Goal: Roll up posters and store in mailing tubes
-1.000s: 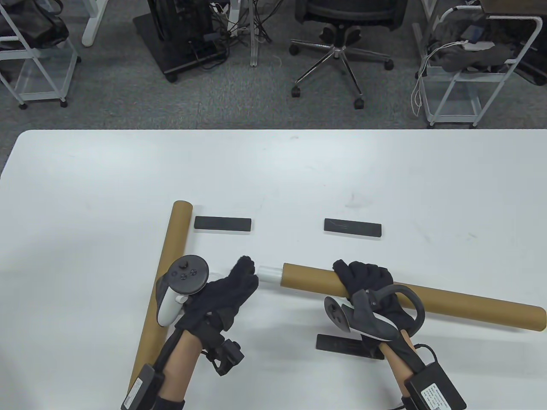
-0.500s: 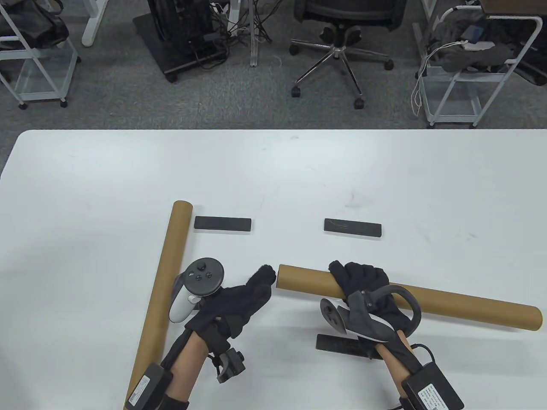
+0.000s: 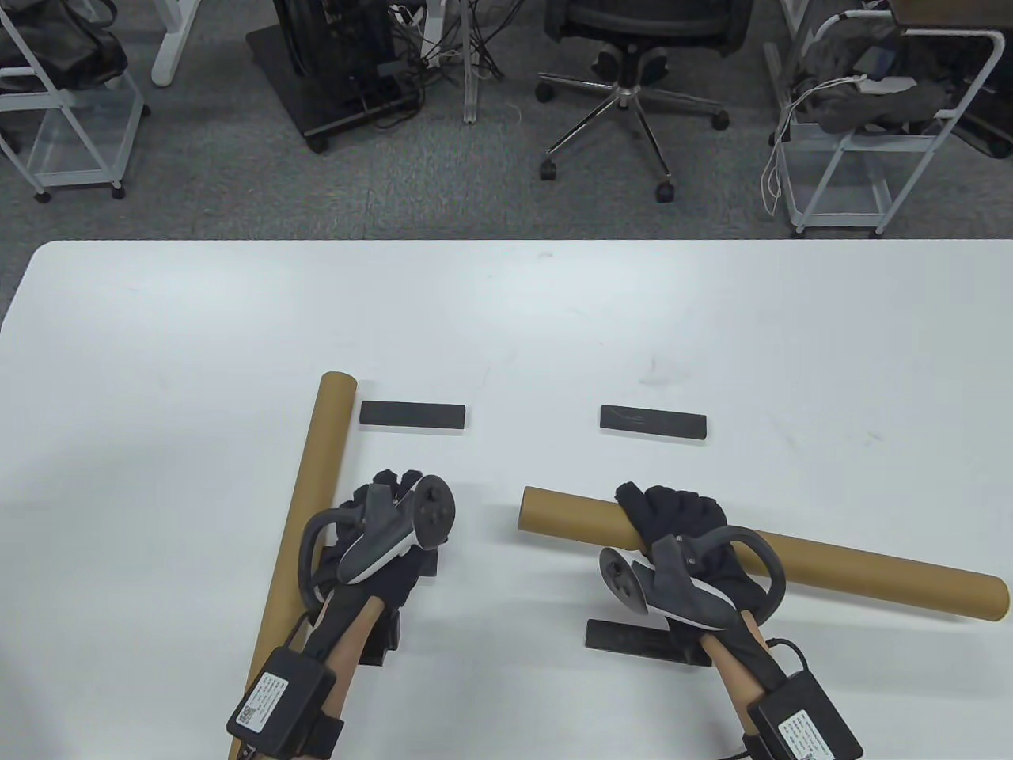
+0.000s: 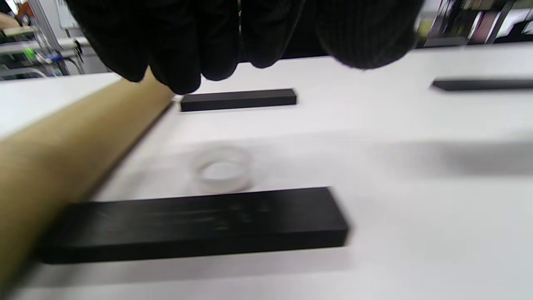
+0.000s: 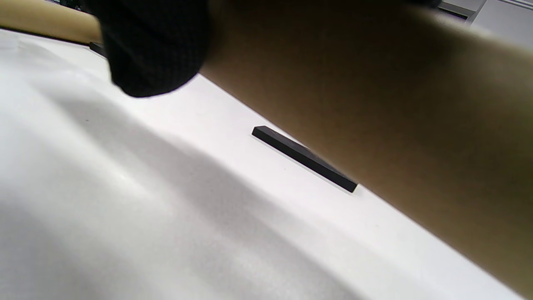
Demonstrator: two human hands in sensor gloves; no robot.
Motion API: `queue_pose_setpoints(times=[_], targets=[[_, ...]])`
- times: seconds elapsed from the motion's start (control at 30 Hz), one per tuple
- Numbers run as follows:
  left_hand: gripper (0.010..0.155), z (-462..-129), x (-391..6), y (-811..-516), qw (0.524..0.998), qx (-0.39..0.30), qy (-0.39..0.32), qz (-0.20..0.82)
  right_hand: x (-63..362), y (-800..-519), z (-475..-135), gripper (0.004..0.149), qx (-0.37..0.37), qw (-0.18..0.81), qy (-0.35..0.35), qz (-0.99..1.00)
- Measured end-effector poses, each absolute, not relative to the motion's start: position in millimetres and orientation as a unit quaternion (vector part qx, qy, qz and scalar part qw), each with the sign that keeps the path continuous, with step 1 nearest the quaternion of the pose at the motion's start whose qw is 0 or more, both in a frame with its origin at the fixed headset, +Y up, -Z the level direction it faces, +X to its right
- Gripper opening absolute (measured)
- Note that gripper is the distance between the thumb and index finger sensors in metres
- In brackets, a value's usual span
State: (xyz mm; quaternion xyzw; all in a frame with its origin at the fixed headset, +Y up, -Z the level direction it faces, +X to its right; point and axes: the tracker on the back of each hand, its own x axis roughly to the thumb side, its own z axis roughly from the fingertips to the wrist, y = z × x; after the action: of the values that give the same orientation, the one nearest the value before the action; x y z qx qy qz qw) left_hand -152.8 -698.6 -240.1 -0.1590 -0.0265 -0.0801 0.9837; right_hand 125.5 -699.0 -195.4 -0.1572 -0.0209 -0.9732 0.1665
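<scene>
A brown mailing tube [image 3: 791, 558] lies across the table's right front; its left end [image 3: 529, 507] shows no poster. My right hand [image 3: 673, 518] grips this tube near its left end; it fills the right wrist view [image 5: 374, 104]. A second brown tube [image 3: 305, 507] lies on the left, running from front to back. My left hand [image 3: 385, 487] hovers just right of it, holding nothing. In the left wrist view its fingers [image 4: 183, 62] hang above a clear plastic end cap [image 4: 222, 168] on the table.
Black bars lie on the white table [image 3: 158, 356]: one by the left tube's far end [image 3: 411, 414], one mid-table [image 3: 653, 422], one under my right wrist [image 3: 625, 636], one below my left hand [image 4: 195, 225]. A chair and carts stand beyond the far edge.
The white poster end that stuck out of the right tube went fully inside under my left hand's push. My left hand then drew back left toward the other tube.
</scene>
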Motion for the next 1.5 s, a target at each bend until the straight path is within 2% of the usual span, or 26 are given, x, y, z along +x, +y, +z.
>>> queue_pose_setpoints(times=[0.07, 0.3, 0.37, 0.87, 1.13, 1.33, 1.43, 1.5], targets=[[0.079, -246, -152, -702, 0.978, -0.169, -0.018, -0.124, 126, -699, -195, 0.084, -0.157, 0.167, -0.023, -0.973], [0.077, -264, -142, -723, 0.960, -0.238, 0.023, -0.148, 132, -699, -196, 0.084, -0.149, 0.166, -0.027, -0.974], [0.073, -268, -139, -727, 0.954, -0.247, 0.014, -0.167, 133, -698, -197, 0.084, -0.146, 0.164, -0.028, -0.975], [0.073, -272, -126, -746, 0.933, -0.245, 0.027, -0.261, 135, -696, -198, 0.084, -0.145, 0.160, -0.029, -0.976], [0.063, -273, -135, -750, 0.945, -0.217, 0.027, -0.244, 136, -697, -198, 0.084, -0.145, 0.157, -0.033, -0.976], [0.062, -274, -136, -751, 0.951, -0.204, 0.015, -0.233, 137, -697, -199, 0.084, -0.145, 0.154, -0.035, -0.977], [0.062, -273, -136, -746, 0.960, -0.203, 0.007, -0.192, 137, -697, -199, 0.084, -0.145, 0.155, -0.036, -0.976], [0.063, -274, -137, -737, 0.972, -0.208, 0.002, -0.113, 137, -697, -199, 0.084, -0.146, 0.154, -0.038, -0.976]])
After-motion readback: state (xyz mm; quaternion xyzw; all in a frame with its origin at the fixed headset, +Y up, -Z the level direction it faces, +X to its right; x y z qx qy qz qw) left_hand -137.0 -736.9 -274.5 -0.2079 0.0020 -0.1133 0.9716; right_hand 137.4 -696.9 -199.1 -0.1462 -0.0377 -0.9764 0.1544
